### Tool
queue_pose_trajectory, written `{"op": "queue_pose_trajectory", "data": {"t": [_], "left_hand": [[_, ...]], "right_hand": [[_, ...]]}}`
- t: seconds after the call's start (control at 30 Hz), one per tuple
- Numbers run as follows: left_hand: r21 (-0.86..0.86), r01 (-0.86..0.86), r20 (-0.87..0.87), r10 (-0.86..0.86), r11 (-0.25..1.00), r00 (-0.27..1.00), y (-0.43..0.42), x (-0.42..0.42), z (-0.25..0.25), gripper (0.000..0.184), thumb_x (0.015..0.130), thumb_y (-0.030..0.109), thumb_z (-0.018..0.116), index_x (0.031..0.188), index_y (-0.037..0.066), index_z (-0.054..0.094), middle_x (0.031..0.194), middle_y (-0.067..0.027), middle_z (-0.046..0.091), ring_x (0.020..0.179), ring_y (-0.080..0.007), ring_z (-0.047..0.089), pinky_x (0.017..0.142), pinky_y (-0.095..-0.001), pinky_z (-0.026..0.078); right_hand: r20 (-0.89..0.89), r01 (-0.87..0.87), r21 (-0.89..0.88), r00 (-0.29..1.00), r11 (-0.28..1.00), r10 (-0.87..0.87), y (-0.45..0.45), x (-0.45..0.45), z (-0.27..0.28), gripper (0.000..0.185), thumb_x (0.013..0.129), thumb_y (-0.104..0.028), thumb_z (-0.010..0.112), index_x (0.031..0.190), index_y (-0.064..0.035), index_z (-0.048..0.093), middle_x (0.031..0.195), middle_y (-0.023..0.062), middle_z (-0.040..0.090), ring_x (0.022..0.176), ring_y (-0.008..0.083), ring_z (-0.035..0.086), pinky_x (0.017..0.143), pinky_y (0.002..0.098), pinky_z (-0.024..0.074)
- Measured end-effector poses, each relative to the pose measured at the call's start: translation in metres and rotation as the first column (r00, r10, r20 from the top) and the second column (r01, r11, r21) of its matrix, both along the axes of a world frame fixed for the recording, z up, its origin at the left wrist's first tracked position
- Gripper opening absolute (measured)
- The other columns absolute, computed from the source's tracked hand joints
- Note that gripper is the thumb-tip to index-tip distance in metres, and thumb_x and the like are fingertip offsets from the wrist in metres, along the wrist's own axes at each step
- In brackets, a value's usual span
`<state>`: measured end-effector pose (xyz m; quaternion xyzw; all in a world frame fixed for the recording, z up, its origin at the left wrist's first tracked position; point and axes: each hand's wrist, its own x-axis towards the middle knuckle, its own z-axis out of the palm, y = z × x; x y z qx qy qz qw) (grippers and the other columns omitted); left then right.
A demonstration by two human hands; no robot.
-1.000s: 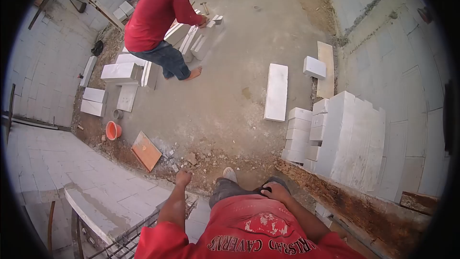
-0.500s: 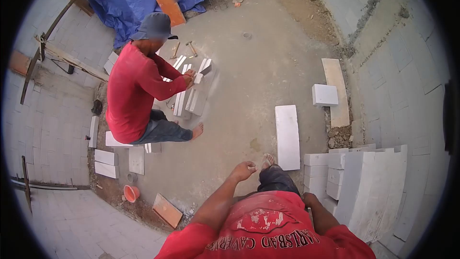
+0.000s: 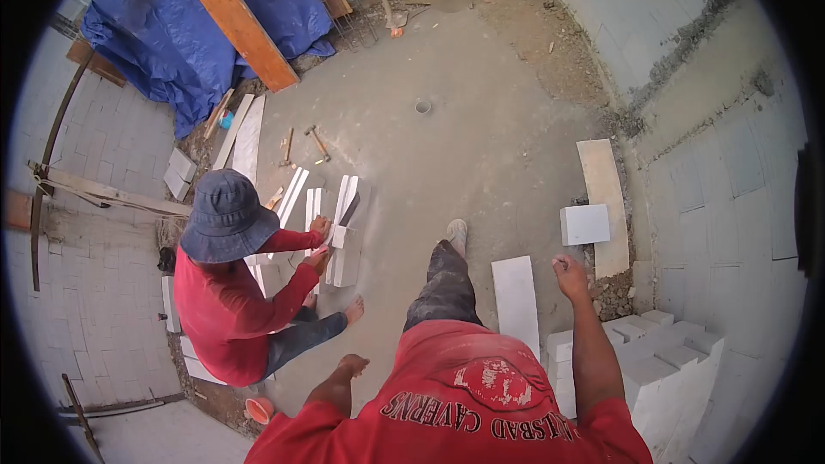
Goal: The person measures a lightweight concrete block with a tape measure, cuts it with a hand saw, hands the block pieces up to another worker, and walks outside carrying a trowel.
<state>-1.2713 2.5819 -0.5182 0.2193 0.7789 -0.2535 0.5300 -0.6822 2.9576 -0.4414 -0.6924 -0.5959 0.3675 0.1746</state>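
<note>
My left hand (image 3: 353, 366) hangs low beside my body, its fingers loosely curled together, with nothing visible in it. Out to the right, my right hand (image 3: 570, 277) is raised a little, its fingers curled in and apparently holding nothing. It appears just below a small white block (image 3: 585, 224) in the view, without touching it. A long white block (image 3: 516, 305) lies on the floor between my body and my right hand. My foot (image 3: 457, 236) is forward on the concrete floor (image 3: 412, 163).
On the left, a co-worker (image 3: 228, 283) in a hat crouches, both hands at narrow white blocks (image 3: 348, 249). Two hammers (image 3: 320, 144) lie beyond. Stacked white blocks (image 3: 670, 369) stand at the right. A blue tarp (image 3: 155, 43) with an orange board (image 3: 236, 17) is at the back left.
My view has moved forward into the room. My right hand has swung out from my side, and my left hand has dropped back. The co-worker has bent lower over the blocks.
</note>
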Motion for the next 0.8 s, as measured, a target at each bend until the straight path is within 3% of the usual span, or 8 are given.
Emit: {"op": "queue_pose_trajectory", "data": {"t": [0.13, 0.2, 0.3, 0.4, 0.5, 0.67, 0.73, 0.8], "left_hand": [[0.212, 0.146, 0.157, -0.181, 0.966, 0.971, 0.261, -0.013, -0.06, 0.041, 0.098, 0.043, 0.054, 0.107, 0.009, 0.074, 0.102, -0.011, 0.076, 0.098, -0.0274, 0.072, 0.089, -0.0417, 0.055], [0.412, 0.105, 0.111, -0.165, 0.905, 0.98, 0.417, 0.004, -0.046, 0.04, 0.098, 0.043, 0.057, 0.112, 0.009, 0.073, 0.108, -0.0124, 0.075, 0.104, -0.0283, 0.07, 0.092, -0.0414, 0.054], [0.67, -0.098, 0.229, -0.079, 0.736, 0.97, 0.658, 0.054, 0.042, 0.041, 0.097, 0.043, 0.062, 0.12, 0.009, 0.07, 0.116, -0.0147, 0.073, 0.112, -0.0295, 0.068, 0.097, -0.041, 0.052], [0.839, -0.135, 0.275, -0.197, 0.527, 0.941, 0.847, 0.115, 0.153, 0.043, 0.097, 0.042, 0.065, 0.125, 0.009, 0.069, 0.121, -0.0156, 0.072, 0.115, -0.0297, 0.067, 0.099, -0.0405, 0.051], [0.893, -0.148, 0.328, -0.391, 0.425, 0.86, 0.983, 0.168, 0.224, 0.042, 0.096, 0.04, 0.069, 0.123, 0.008, 0.069, 0.114, -0.0142, 0.074, 0.104, -0.0257, 0.07, 0.095, -0.0383, 0.053], [0.892, -0.002, 0.279, -0.546, 0.452, 0.79, 1.164, 0.207, 0.214, 0.038, 0.096, 0.039, 0.068, 0.12, 0.009, 0.071, 0.115, -0.0133, 0.074, 0.104, -0.0277, 0.071, 0.093, -0.039, 0.054], [0.849, 0.09, 0.225, -0.51, 0.52, 0.831, 1.206, 0.193, 0.154, 0.038, 0.096, 0.039, 0.067, 0.12, 0.01, 0.071, 0.115, -0.0144, 0.074, 0.106, -0.0296, 0.071, 0.095, -0.0401, 0.054], [0.742, 0.264, 0.124, -0.512, 0.617, 0.85, 1.222, 0.146, 0.102, 0.039, 0.095, 0.041, 0.066, 0.119, 0.01, 0.072, 0.117, -0.0161, 0.073, 0.112, -0.0324, 0.069, 0.098, -0.0428, 0.052]], "right_hand": [[0.12, 0.04, -0.254, 0.993, 0.966, -0.009, -0.01, 0.009, -0.063, 0.039, 0.089, -0.038, 0.069, 0.106, -0.0022, 0.073, 0.101, 0.0208, 0.074, 0.099, 0.0358, 0.071, 0.089, 0.0427, 0.0541], [0.181, -0.338, -0.402, 0.882, 0.851, 0.436, -0.017, 0.026, -0.054, 0.041, 0.087, -0.04, 0.068, 0.103, -0.0029, 0.074, 0.103, 0.021, 0.073, 0.101, 0.035, 0.071, 0.089, 0.0424, 0.0546], [0.159, -0.067, -0.672, 0.96, 0.738, 0.232, 0.027, 0.014, -0.005, 0.037, 0.087, -0.038, 0.067, 0.102, -0.0055, 0.075, 0.104, 0.0201, 0.074, 0.1, 0.0366, 0.071, 0.089, 0.043, 0.0554], [0.132, 0.169, -0.479, 0.984, 0.861, -0.119, 0.089, -0.001, 0.004, 0.033, 0.086, -0.036, 0.066, 0.102, -0.0085, 0.077, 0.105, 0.0195, 0.074, 0.101, 0.0375, 0.071, 0.089, 0.0423, 0.056], [0.172, 0.106, -0.501, 0.985, 0.859, -0.021, 0.176, -0.012, -0.007, 0.033, 0.089, -0.033, 0.067, 0.107, -0.0069, 0.077, 0.105, 0.0183, 0.076, 0.1, 0.0349, 0.073, 0.088, 0.0411, 0.0561], [0.126, 0.011, -0.678, 0.987, 0.735, 0.102, 0.392, -0.026, -0.061, 0.04, 0.085, -0.04, 0.071, 0.112, -0.0102, 0.076, 0.113, 0.0165, 0.075, 0.111, 0.0324, 0.07, 0.097, 0.039, 0.0539], [0.138, -0.11, -0.634, 0.958, 0.765, 0.252, 0.489, -0.019, -0.104, 0.048, 0.073, -0.03, 0.08, 0.114, -0.006, 0.074, 0.116, 0.0198, 0.074, 0.109, 0.0385, 0.069, 0.096, 0.0429, 0.0545], [0.149, -0.116, -0.635, 0.952, 0.764, 0.268, 0.64, -0.038, -0.06, 0.035, 0.085, -0.031, 0.068, 0.107, -0.0057, 0.075, 0.112, 0.0237, 0.072, 0.105, 0.0416, 0.069, 0.093, 0.0466, 0.0541]]}}
